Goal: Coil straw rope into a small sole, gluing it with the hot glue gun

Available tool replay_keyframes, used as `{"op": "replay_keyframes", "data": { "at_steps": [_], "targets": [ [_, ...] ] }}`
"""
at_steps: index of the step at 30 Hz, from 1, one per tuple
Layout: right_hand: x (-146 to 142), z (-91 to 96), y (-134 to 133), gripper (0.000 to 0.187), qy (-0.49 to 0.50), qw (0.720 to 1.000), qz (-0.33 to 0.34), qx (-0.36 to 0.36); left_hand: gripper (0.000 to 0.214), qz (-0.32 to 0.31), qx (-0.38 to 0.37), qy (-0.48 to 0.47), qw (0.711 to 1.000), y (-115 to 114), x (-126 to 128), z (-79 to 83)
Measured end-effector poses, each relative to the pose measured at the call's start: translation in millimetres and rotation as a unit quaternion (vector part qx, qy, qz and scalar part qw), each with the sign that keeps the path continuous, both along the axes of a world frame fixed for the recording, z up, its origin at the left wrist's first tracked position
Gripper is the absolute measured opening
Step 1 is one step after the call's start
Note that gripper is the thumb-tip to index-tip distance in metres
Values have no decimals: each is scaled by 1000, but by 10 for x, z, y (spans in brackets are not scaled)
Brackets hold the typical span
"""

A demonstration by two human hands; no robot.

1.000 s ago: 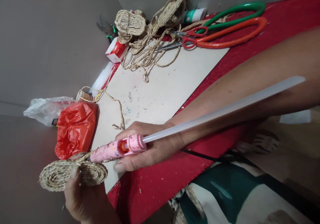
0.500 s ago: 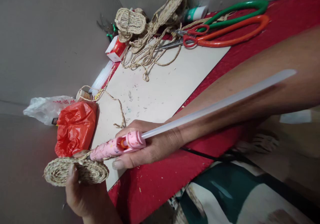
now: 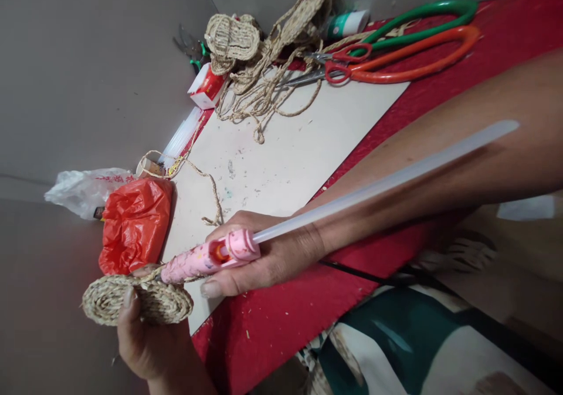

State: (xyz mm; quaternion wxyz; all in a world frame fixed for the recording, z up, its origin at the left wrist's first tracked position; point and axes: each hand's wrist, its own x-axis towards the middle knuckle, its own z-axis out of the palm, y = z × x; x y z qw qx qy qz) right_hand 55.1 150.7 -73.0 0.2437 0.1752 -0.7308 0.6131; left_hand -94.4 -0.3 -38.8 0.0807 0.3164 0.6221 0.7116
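My left hand comes in from the bottom edge, closed on a flat oval piece of braided straw rope, thumb on top. My right hand is wrapped round a pink glue gun, thumb underneath. The gun's nozzle touches the top edge of the braided piece. A long clear glue stick juts from the gun's back along my forearm. Both hands are at the near corner of a pale board.
The board lies on a red cloth. At its far end are a pile of straw rope, orange and green long-handled scissors, a small red-white box and clear glue sticks. A red plastic bag sits beside my left hand.
The braided piece and my left hand have shifted slightly right and up. The glue gun followed a little, its nozzle staying on the piece.
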Motion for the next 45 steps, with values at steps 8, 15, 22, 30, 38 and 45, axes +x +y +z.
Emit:
{"op": "replay_keyframes", "data": {
  "at_steps": [8, 15, 22, 30, 38, 45],
  "targets": [
    [-12, 30, 23, 44, 19, 999, 42, 16, 13, -16, 38, -44, 998, -7, -23, -20],
    [13, 23, 30, 49, 13, 999, 24, 32, 13, -23, 37, -46, 998, -8, -7, -9],
    [34, 89, -16, 45, 10, 1000, 27, -8, 13, -16, 36, -67, 997, -11, -3, -3],
    [30, 71, -15, 44, -10, 1000, 3, 1, 13, -10, 29, -33, 999, 8, 8, -15],
    [40, 91, -3, 41, -6, 1000, 20, 9, 14, -14, 40, -49, 998, 14, 1, -25],
    [32, 75, -3, 43, 0, 1000, 27, -2, 15, -18, 38, -27, 999, 29, -19, -12]
  ]
}}
